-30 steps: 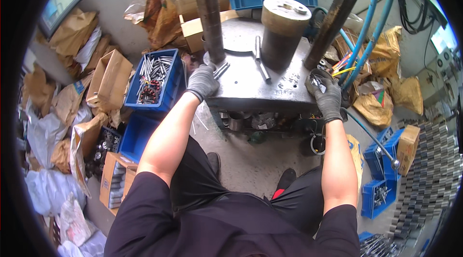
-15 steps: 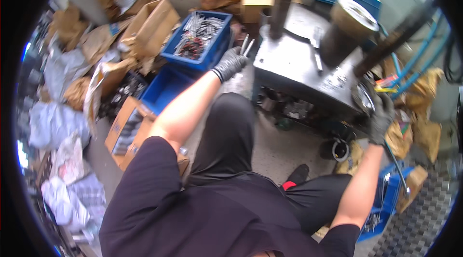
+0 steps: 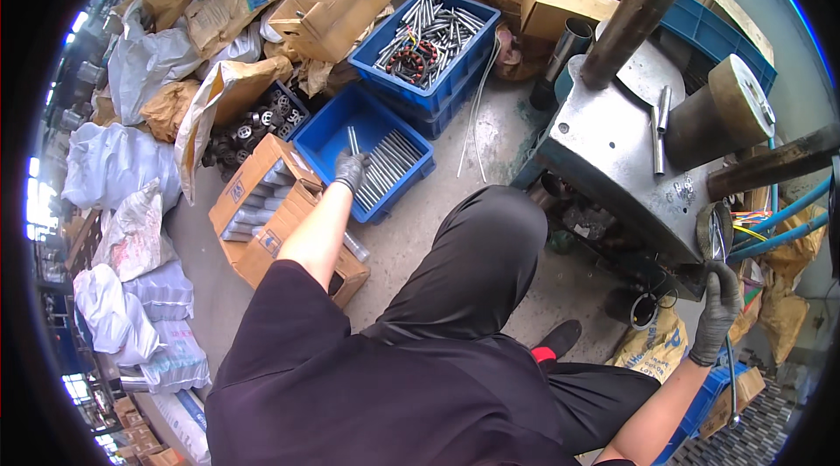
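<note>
Gloves cover both hands. Half a second ago the left hand [image 3: 352, 170] was at the corner of the grey press table [image 3: 612, 168]; now it has swung well left of that table and down into the lower blue bin [image 3: 325, 144], fingers closed around one metal rod [image 3: 352, 140] standing up among the loose rods [image 3: 389, 164] lying there. The right hand [image 3: 719, 308] stays at the table's near right edge, fingers curled on a lever [image 3: 716, 234] there. Another blue bin [image 3: 437, 91] of rods sits just beyond the lower one.
</note>
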Motion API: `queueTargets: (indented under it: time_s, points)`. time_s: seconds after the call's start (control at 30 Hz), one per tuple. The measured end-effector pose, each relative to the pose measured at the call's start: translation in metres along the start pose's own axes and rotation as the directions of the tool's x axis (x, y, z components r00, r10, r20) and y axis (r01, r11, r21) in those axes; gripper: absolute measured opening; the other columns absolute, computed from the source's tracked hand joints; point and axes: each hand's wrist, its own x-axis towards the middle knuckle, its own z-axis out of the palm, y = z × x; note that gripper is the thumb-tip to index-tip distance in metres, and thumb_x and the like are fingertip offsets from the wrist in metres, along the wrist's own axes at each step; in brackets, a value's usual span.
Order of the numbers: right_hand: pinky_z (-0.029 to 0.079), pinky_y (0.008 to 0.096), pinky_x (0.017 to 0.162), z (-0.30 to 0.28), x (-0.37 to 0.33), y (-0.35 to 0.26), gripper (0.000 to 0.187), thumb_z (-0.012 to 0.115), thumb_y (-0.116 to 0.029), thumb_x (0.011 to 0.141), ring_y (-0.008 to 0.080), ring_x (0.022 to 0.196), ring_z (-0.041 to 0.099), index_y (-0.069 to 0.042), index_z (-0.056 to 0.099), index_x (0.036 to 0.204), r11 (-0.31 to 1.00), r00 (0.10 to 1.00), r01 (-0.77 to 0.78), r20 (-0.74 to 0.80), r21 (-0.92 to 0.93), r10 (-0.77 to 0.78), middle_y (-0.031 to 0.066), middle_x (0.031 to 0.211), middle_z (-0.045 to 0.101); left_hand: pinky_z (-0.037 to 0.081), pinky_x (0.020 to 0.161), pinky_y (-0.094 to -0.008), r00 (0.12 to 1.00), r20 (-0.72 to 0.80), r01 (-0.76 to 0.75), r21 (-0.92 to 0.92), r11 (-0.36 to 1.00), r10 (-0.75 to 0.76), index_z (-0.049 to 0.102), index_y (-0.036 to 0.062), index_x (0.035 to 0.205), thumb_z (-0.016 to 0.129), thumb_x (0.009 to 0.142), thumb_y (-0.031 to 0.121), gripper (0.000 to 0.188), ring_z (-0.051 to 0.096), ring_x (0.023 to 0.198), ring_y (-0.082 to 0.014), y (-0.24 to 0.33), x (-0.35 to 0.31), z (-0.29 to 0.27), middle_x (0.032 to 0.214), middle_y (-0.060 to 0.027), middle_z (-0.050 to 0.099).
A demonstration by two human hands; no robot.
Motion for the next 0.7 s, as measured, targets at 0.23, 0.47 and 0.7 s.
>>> queueTargets:
  time_s: [0.23, 0.47, 0.7]
  points:
    - [0.051, 0.0316, 0.101, -0.009, -0.027, 0.029, 0.03, 0.069, -0.004, 0.099, 0.0174, 0.109, 0.065, 0.003, 0.064, 0.129, 0.954, 0.972, -0.199, 0.081, -0.225, 0.222, 0.008, 0.117, 0.071, 0.054, 0.1, -0.0435, 0.882, 0.457, -0.466, 0.881, -0.084, -0.112, 0.07, 0.013, 0.129, 0.063, 0.088, 0.013, 0.041, 0.07, 0.114, -0.0374, 0.036, -0.012, 0.009, 0.121, -0.021, 0.073]
    - [0.056, 0.0333, 0.093, 0.028, -0.05, 0.036, 0.032, 0.072, -0.004, 0.095, 0.0178, 0.103, 0.069, 0.002, 0.067, 0.126, 0.899, 0.894, -0.27, 0.257, -0.344, 0.367, 0.0096, 0.113, 0.072, 0.057, 0.09, -0.0494, 0.624, 0.782, -0.675, 0.544, -0.498, 0.008, 0.078, 0.0114, 0.105, 0.056, 0.094, 0.013, 0.024, 0.074, 0.103, -0.0349, -0.011, 0.017, 0.045, 0.108, -0.0161, 0.076]
    - [0.055, 0.0447, 0.092, 0.073, -0.073, 0.076, 0.034, 0.071, -0.024, 0.091, 0.0368, 0.104, 0.069, -0.002, 0.072, 0.116, 0.793, 0.796, 0.005, 0.483, -0.609, 0.366, 0.0207, 0.11, 0.071, 0.053, 0.098, -0.0473, 0.615, 0.787, -0.774, 0.588, -0.235, -0.054, 0.073, 0.0107, 0.12, 0.053, 0.099, 0.024, 0.032, 0.067, 0.113, -0.0391, -0.049, 0.024, 0.058, 0.124, -0.0206, 0.069]
